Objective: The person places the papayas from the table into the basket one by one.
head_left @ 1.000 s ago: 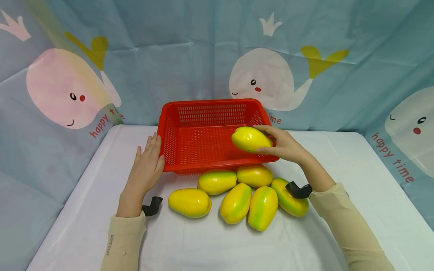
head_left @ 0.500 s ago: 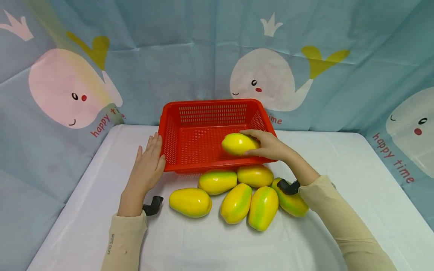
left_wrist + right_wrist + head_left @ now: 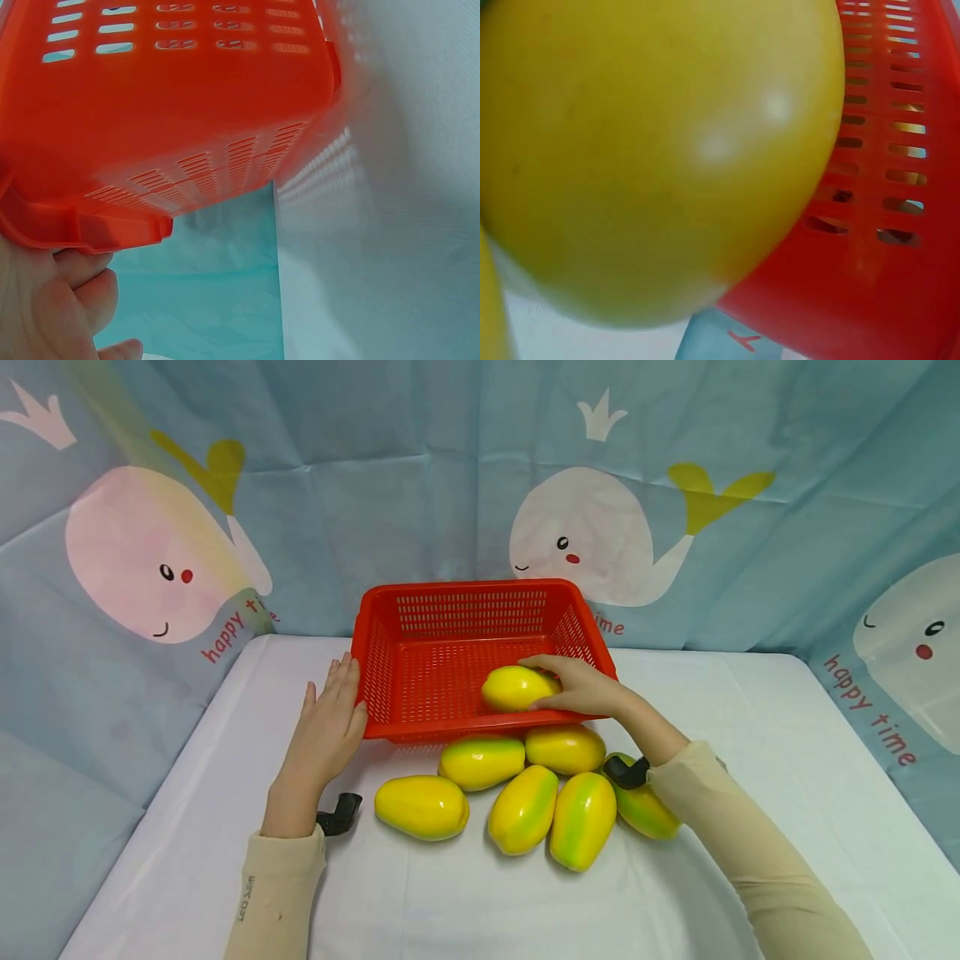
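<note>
A red plastic basket (image 3: 480,724) with slotted walls stands on the white-covered table. My right hand (image 3: 581,687) reaches over its right front and grips a shiny yellow papaya (image 3: 517,687), thumb on the near side and fingers on the far side. The papaya is low inside, near the front wall. My left hand (image 3: 324,727) rests against the basket's left side with straight fingers; in the left wrist view its fingers (image 3: 94,296) lie at the rim. Another papaya (image 3: 652,157), outside the basket, fills much of the right wrist view, where the held one is hidden.
Several yellow-green papayas lie in front of the basket, among them one at the left (image 3: 422,807) and one in the middle (image 3: 583,821). The rightmost papaya (image 3: 648,810) is partly covered by the black wrist camera (image 3: 626,772). A blue whale-print curtain (image 3: 420,510) hangs behind the table.
My right hand has carried the papaya from over the basket's right rim leftward and down into the basket. The left hand has stayed at the basket's left side.
</note>
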Available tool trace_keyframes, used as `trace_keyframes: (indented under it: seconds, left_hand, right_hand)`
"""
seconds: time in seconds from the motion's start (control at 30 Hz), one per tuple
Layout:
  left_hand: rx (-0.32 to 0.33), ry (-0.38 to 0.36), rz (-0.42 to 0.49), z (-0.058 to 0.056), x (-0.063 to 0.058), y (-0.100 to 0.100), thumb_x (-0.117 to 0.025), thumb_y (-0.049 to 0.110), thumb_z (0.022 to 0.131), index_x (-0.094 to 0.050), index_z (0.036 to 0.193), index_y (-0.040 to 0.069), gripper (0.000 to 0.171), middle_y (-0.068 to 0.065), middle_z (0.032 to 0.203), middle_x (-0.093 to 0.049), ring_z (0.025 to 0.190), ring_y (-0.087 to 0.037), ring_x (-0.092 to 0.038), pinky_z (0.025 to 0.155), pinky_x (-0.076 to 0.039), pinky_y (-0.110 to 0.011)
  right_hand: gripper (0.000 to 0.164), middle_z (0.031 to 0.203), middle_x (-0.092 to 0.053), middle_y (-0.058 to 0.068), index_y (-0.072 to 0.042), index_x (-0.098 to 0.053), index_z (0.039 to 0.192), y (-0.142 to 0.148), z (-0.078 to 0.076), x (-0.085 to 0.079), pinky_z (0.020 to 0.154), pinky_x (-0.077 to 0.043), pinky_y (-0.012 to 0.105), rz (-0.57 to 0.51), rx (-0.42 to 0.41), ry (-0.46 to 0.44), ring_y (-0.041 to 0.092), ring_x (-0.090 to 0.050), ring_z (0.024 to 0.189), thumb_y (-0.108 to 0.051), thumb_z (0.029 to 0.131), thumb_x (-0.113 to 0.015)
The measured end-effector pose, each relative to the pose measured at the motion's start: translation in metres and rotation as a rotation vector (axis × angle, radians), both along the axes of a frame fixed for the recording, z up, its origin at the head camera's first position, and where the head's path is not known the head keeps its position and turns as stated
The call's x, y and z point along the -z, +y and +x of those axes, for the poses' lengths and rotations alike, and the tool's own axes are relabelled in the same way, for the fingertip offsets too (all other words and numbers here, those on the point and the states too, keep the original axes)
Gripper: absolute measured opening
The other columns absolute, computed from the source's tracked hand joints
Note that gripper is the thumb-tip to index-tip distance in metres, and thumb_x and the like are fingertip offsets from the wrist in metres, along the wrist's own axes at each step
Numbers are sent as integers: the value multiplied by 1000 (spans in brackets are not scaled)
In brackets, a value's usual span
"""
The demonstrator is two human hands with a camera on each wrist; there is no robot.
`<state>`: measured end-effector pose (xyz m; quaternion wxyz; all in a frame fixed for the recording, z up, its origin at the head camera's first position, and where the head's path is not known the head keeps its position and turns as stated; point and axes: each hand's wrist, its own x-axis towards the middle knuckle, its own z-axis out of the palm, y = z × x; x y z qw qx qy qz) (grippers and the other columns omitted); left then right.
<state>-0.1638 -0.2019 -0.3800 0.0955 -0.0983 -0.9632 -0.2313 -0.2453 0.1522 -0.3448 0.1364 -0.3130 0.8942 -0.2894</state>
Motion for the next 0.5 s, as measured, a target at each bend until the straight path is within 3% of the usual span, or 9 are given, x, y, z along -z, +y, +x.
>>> trace_keyframes:
  seconds: [0.5]
  left_hand:
    - [3,-2,10,1,-1,0,-35,18,97,-17,149,-2,58,-16,155,-14,143,-32,-10,111,-3,-58]
  right_hand:
    - [58,133,-53,9,-11,-50,136,-1,-5,3,97,-41,45,45,9,-22,26,-50,114,-21,83,-71]
